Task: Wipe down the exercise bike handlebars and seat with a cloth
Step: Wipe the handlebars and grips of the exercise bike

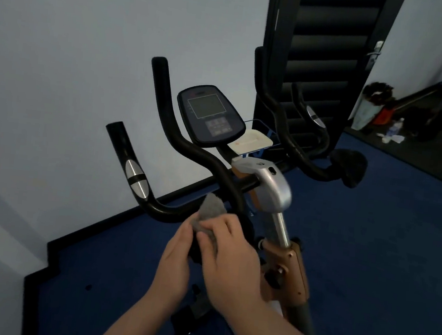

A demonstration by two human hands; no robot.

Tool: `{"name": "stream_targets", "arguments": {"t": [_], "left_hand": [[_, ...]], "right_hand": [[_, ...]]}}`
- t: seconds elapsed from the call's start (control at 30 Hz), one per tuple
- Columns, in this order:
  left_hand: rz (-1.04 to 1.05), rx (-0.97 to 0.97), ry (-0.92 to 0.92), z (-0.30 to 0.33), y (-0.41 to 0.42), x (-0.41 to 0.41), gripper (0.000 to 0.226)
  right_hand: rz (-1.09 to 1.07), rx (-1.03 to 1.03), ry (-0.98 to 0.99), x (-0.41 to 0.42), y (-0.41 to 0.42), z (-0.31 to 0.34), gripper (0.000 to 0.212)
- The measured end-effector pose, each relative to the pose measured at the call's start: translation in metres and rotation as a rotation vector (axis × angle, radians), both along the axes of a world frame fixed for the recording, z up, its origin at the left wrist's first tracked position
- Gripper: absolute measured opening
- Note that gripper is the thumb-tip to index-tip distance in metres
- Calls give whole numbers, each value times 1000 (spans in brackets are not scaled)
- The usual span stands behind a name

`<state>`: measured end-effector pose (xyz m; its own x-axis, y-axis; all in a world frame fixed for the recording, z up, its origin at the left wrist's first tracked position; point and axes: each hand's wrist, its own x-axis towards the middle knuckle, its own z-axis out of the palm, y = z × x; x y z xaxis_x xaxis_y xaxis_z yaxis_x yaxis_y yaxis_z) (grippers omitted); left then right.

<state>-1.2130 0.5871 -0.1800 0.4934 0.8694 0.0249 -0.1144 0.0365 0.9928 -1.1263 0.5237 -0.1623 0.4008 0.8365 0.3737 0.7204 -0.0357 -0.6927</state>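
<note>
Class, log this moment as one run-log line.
stage: handlebar wipe | left hand: holds grey cloth | right hand: holds cloth | black handlebar

A: How much of the grey cloth (211,210) can you make out?

B: Only its upper fold. The rest is buried between the left hand (176,256) and the right hand (228,253), so its full shape can't be told.

A: And the seat?

B: Not in view. The bottom edge cuts off both forearms and the bike's frame (285,268).

A: The console (210,116)?

B: Its screen is dark, and the buttons are too small and blurred to read.

A: The handlebars (202,154)?

B: The hands cover where the left bar bends down.

A: The far right corner?

B: A dim clutter (383,114) by the door; only a small bottle (395,126) is recognisable.
</note>
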Motion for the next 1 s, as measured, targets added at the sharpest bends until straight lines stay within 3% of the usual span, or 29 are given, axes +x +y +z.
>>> {"name": "stream_targets", "arguments": {"t": [0.13, 0.33, 0.5, 0.6, 0.67, 0.7, 0.8, 0.9, 1.0], "left_hand": [[-40, 17, 27, -1, 1, -2, 48], [-5, 2, 13, 0, -1, 4, 57], [-22, 23, 57, 5, 1, 3, 67], [-51, 181, 333, 21, 10, 5, 41], [-14, 330, 561, 32, 17, 10, 17], [27, 409, 620, 37, 19, 14, 16], [112, 577, 688, 56, 22, 33, 22], [155, 742, 894, 59, 23, 55, 35], [165, 782, 1164, 45, 21, 67, 52]], "right_hand": [[119, -75, 208, 23, -11, 6, 7], [-26, 3, 134, -3, 10, 16, 11], [218, -113, 239, 17, -21, 7, 9], [248, -91, 239, 51, -34, 19, 12], [124, 54, 259, 72, -37, 26, 14], [51, 124, 277, 83, -36, 28, 11], [-139, 225, 206, 117, -18, 32, 7], [-199, 259, 67, 149, 12, 35, 17], [-133, 77, -212, 168, 43, 29, 26]]}}
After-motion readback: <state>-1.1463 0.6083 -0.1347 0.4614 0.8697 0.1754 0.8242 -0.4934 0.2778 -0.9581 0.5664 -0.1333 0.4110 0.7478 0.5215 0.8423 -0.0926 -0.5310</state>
